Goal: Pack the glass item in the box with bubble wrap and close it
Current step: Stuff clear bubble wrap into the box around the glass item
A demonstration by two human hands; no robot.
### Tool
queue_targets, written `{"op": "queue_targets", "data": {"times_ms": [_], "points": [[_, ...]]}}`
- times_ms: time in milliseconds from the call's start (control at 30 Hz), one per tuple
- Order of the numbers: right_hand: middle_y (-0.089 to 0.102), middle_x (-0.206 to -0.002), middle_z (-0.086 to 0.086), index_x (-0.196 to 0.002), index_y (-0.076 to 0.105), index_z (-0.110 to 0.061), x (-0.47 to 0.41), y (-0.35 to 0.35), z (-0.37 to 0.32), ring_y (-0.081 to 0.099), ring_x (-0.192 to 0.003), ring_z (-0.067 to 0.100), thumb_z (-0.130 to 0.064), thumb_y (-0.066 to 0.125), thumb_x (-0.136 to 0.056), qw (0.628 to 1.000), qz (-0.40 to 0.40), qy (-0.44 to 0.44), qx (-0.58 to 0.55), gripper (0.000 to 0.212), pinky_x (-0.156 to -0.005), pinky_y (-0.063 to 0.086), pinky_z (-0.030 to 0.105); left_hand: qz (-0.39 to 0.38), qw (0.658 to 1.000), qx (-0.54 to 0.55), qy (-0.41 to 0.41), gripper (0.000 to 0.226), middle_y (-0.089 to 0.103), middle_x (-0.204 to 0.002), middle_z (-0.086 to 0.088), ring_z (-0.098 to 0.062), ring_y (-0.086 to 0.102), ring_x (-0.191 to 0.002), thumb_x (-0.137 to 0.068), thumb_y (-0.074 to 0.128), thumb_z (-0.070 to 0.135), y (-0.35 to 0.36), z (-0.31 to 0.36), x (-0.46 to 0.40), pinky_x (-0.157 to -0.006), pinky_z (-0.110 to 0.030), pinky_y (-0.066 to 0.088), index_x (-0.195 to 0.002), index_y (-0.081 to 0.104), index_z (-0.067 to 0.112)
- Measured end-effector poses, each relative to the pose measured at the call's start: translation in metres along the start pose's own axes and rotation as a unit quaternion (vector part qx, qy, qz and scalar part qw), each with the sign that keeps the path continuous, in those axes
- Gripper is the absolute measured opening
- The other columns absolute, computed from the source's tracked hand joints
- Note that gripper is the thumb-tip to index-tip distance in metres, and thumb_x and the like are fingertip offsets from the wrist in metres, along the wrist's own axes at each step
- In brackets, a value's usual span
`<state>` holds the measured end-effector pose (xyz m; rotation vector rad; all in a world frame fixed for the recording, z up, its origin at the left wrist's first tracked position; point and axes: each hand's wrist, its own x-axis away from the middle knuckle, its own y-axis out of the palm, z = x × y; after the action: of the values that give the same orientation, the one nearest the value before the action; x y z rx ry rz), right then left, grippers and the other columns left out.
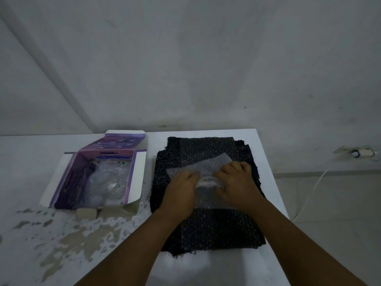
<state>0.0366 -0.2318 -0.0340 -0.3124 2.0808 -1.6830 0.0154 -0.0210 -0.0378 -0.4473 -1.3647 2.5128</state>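
Both hands down on the clear bubble wrap (pixel 208 178) — left hand (pixel 181 188) & right hand (pixel 237 182) pressing it round sth small atop the dark cloth (pixel 206 230) — purple box (pixel 99 174) open beside, w/ wrapped glass items (pixel 107 180) inside.

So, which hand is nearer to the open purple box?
Left. The left hand presses the bubble wrap on the side toward the purple box; the right hand lies beyond it, farther from the box.
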Motion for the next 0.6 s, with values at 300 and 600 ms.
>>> {"op": "queue_targets", "data": {"times_ms": [300,600], "points": [[0.060,-0.095,-0.021,-0.122,0.049,-0.037,-0.009,-0.077,-0.057,0.058,-0.083,-0.005,-0.030,0.053,-0.095,0.968,0.009,-0.020,-0.249,0.028,-0.066,0.043,0.012,0.093,0.993,0.041,0.053,0.027,0.054,-0.119,0.000,-0.019,0.061,-0.089,-0.088,0.058,0.005,-0.109,0.008,0.025,-0.067,-0.037,0.055,-0.113,0.058,0.016],[0.062,-0.106,-0.010,-0.109,0.062,-0.019,-0.084,-0.090,-0.175,0.057,-0.094,-0.003,-0.004,0.059,-0.094,0.942,0.063,-0.092,-0.316,0.022,-0.079,0.042,0.010,0.172,0.983,0.007,0.060,0.048,0.054,-0.110,-0.004,-0.013,0.054,-0.102,-0.084,0.048,-0.016,-0.219,-0.081,0.062,-0.086,-0.022,0.045,-0.113,0.070,0.014]]}}
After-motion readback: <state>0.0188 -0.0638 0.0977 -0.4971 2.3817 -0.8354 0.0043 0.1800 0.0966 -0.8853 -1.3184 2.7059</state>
